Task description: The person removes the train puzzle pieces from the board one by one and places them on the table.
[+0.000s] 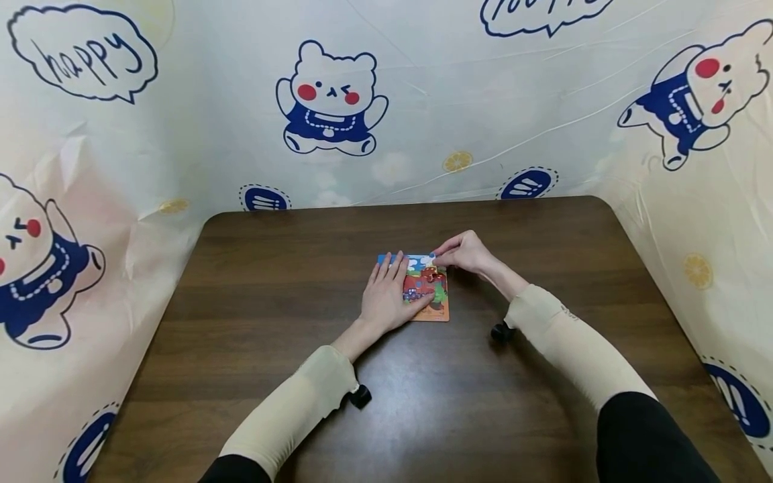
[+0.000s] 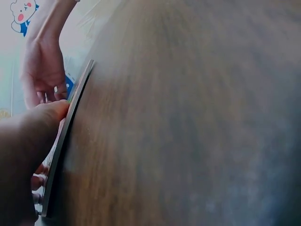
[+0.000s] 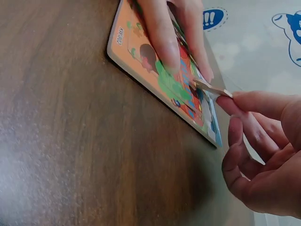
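Note:
A thin picture puzzle board point(image 1: 439, 312) lies flat on the table, printed in blue, red, green and orange. My left hand point(image 1: 385, 298) rests spread on its left part with straight fingers, covering much of the picture. At the upper right corner, my right hand point(image 1: 466, 253) pinches a small flat puzzle piece point(image 3: 215, 89) between thumb and index finger. That piece is tilted up, its far end at the board's surface. In the left wrist view the board's edge point(image 2: 69, 123) shows side-on, with the left thumb on top.
The dark brown wooden table point(image 1: 290, 288) extends around the board on every side. Behind it and at both sides hangs a pale sheet point(image 1: 423, 100) with cartoon bears. Each wrist carries a small black camera point(image 1: 501, 333).

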Motion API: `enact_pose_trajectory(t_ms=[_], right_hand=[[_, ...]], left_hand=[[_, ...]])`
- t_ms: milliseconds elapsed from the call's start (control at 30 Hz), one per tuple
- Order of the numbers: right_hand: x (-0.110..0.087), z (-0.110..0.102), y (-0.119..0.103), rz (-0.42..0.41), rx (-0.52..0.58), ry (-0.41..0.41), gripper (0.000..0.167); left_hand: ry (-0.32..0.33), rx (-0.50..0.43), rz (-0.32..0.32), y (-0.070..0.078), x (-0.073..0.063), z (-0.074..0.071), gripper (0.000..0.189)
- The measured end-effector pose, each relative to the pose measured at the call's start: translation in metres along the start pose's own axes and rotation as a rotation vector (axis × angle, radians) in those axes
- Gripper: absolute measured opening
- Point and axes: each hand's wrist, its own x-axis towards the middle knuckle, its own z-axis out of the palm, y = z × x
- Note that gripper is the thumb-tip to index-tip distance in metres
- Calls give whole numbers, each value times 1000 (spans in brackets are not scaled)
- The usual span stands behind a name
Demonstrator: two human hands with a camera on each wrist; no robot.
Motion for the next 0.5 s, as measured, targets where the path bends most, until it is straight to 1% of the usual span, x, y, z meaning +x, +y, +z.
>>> enact_pose_trajectory(t_ms=[200,333,500], right_hand=[[0,2,1,43,46,21,29],[-4,5,-4,32,59,47,28],[-9,13,-12,15,25,91,24]], left_hand=[[-19,38,-11,1,-1,-2,109],[-28,71,-21,5,-2,-5,109],[-27,102,-27,8,-4,-8,111]])
